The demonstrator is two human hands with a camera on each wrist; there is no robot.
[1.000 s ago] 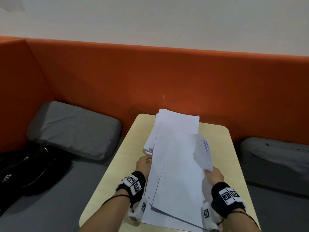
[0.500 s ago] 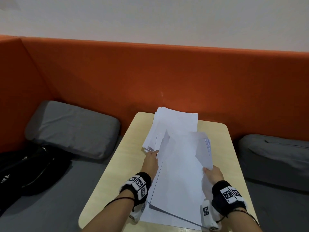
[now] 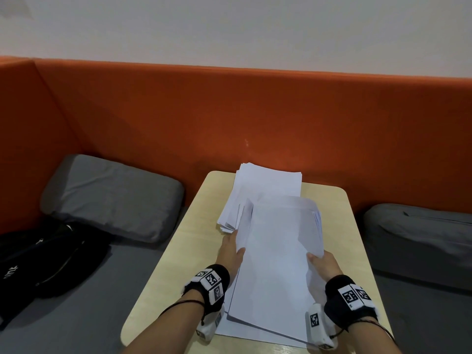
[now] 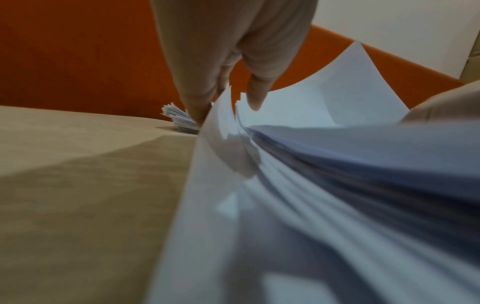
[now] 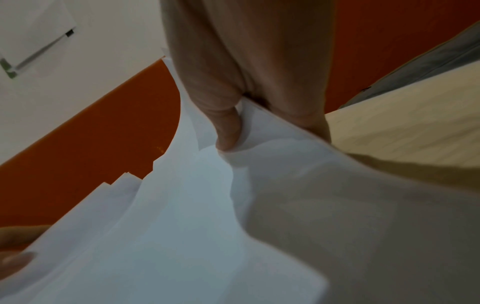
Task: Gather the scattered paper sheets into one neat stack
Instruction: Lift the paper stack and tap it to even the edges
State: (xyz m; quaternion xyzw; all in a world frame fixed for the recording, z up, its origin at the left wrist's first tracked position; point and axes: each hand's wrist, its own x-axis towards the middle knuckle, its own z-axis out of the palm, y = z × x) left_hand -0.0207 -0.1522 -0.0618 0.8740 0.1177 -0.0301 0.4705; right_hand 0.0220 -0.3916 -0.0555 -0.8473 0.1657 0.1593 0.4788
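No word, number or brand can be read. The black-and-white square code markers on the black wrist bands [image 3: 211, 279] carry patterns only, and white lettering on the black bag [image 3: 11, 272] is too small to read.

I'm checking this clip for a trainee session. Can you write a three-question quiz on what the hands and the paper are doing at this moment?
1. True or false: both hands hold the same bundle of sheets.
2. Where does the far pile lie? A) on the grey cushion B) at the far end of the table C) on the black bag
3. Fill in: in the right wrist view, the right hand pinches the paper's edge between the ____ and the fingers.

Key:
1. True: the left hand grips the bundle's left edge, the right hand its right edge.
2. B: on the table, next to the orange backrest.
3. thumb.
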